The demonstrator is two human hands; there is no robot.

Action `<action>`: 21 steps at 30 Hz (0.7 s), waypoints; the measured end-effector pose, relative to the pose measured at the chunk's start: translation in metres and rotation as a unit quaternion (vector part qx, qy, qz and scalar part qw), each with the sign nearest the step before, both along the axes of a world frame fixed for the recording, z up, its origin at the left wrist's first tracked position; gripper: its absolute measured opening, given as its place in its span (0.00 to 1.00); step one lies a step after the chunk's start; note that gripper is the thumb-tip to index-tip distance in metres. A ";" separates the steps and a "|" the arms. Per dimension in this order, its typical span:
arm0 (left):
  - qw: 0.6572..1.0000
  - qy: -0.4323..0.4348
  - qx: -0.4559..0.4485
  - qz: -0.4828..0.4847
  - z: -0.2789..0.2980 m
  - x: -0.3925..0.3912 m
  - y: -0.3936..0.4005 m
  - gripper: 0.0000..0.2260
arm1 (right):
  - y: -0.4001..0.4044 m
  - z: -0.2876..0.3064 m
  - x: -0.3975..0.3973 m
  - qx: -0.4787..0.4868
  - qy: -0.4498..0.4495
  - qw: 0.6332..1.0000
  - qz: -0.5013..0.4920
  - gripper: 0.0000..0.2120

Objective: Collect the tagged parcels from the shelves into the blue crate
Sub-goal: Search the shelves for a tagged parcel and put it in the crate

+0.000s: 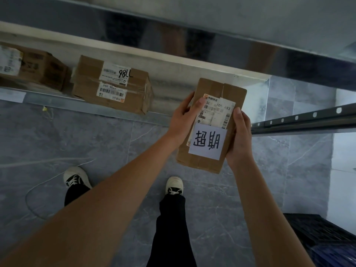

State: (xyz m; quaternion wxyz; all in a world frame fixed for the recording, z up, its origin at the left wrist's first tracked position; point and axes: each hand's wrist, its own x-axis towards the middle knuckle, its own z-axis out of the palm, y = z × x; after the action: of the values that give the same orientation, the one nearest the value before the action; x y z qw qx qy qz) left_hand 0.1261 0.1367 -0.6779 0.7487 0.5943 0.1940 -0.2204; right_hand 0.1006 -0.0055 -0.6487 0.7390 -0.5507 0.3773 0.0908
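1. On the shelf [57, 101] at far left sits a brown box [32, 64] with a white label too blurred to read.
2. Next to it lies a second box [113, 87] carrying two barcode labels; handwritten marker on the upper one reads "98LL" as seen from here, possibly upside down. No handwritten tag shows on it.
3. The left hand [184, 117] closes its grip on the left long edge of the tagged parcel [212, 126], thumb laid over the printed label.
4. That parcel is held in the air, clear of the shelf and just off its right end, above the floor. Its long axis runs away from the person, leaning slightly right. The shipping label shows digits like "705" and "A83"; below it a white tag [208, 141] bears two large handwritten characters, "超期".
5. The right hand [239, 135] clamps the opposite long edge, fingers wrapped underneath.
6. The blue crate [327, 239] is only partly visible at lower right, on the right hand's side, so the parcel probably needs carrying down and rightward.
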 end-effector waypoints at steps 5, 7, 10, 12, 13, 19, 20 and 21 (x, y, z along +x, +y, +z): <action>1.000 -0.006 0.021 0.004 0.015 -0.003 -0.006 0.26 | -0.007 0.013 -0.004 0.003 -0.005 1.000 0.015 0.21; 1.000 -0.005 0.017 0.018 0.024 -0.010 -0.016 0.24 | -0.014 0.023 -0.009 -0.004 -0.003 1.000 0.014 0.19; 0.999 0.000 0.019 0.028 0.040 -0.024 -0.031 0.21 | -0.027 0.037 -0.023 -0.019 0.004 1.000 0.008 0.20; 1.000 0.005 0.021 0.011 0.043 -0.033 -0.040 0.23 | -0.034 0.044 -0.037 -0.031 0.007 0.999 0.001 0.20; 0.999 0.005 0.032 -0.002 0.046 -0.037 -0.044 0.25 | -0.037 0.047 -0.045 -0.032 0.010 0.999 -0.010 0.19; 0.990 -0.010 0.096 -0.100 0.063 -0.056 -0.068 0.32 | -0.053 0.068 -0.088 -0.015 0.022 0.996 -0.088 0.19; 0.988 -0.011 0.100 -0.117 0.066 -0.059 -0.072 0.32 | -0.057 0.071 -0.096 -0.011 0.024 0.994 -0.103 0.19; 0.985 -0.013 0.102 -0.136 0.069 -0.062 -0.075 0.31 | -0.059 0.075 -0.104 -0.009 0.025 0.993 -0.117 0.18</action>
State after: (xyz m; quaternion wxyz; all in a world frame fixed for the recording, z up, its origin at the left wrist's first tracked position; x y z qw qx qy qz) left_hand 0.0640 0.0612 -0.6093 0.6497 0.6911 0.1228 -0.2919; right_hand -0.0029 -0.0648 -0.5740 0.7298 -0.5068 0.4588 0.0139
